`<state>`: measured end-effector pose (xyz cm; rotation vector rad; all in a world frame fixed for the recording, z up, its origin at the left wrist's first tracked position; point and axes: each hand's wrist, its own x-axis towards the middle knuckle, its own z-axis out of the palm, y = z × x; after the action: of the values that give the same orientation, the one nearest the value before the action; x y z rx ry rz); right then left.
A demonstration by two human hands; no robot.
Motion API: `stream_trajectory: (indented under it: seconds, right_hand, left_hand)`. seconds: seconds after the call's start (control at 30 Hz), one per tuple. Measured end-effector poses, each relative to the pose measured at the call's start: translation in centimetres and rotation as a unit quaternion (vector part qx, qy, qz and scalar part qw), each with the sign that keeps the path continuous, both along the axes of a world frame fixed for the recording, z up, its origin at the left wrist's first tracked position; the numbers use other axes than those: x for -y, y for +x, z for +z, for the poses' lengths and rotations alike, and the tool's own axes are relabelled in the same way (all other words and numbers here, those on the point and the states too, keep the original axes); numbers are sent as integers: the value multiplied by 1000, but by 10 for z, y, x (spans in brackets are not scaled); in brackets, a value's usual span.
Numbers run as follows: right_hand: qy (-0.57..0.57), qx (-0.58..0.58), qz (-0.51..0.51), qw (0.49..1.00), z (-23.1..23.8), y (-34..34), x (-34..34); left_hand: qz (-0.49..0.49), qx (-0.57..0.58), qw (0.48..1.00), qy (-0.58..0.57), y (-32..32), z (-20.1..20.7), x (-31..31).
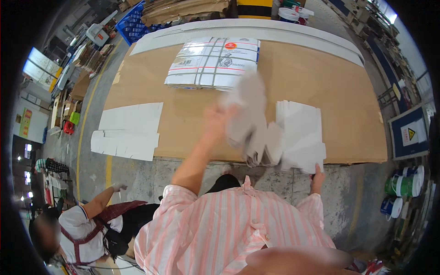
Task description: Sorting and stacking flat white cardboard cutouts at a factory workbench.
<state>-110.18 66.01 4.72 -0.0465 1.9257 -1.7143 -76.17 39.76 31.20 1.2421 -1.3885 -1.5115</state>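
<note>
My left hand [220, 120], smeared by motion, grips a greyish cardboard blank [250, 114] with notched flaps. The blank is lifted and tilted over the near middle of the table, its lower end bent and folded. To its right lies a stack of white die-cut cardboard blanks [300, 130], reaching over the table's near edge. My right hand [317, 178] is closed on the near right corner of this stack, its fingers partly hidden. On the near left of the table lie more white cardboard blanks [130, 126], apart from both hands.
A strapped bundle of white printed packs [213, 62] sits at the far middle of the brown-covered table [341, 96]. Long white cardboard strips [275, 28] line the far edge. A blue crate [132, 27] stands beyond. At lower left, another person [98, 224] reaches out an arm.
</note>
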Motion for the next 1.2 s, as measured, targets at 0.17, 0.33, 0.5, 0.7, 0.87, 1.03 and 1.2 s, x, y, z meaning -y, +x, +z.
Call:
stream_trajectory:
  seconds: [0.17,0.33,0.5,0.7,0.87,1.03,1.2]
  right_hand:
    - [-31,48,-31,998,11,-8,6]
    - [92,-80,25,992,50,-5,22]
    - [478,-378,110,785,127,30,79]
    - [190,-522,42,830,163,52,105]
    - [-126,-105,-62,985,64,25,46]
    - [11,-124,-45,991,33,49,44]
    - [-92,-78,-137,983,35,62,33]
  left_hand:
    - [241,-253,936,36,124,-110,54]
    - [176,177,968,-16,169,-187,35]
    - [78,357,920,-141,136,-177,44]
    - [-33,245,942,-226,92,-102,62]
    - [160,-216,958,103,171,-150,106]
    - [167,-46,982,78,206,-226,117]
    - [145,-96,979,106,200,-206,111]
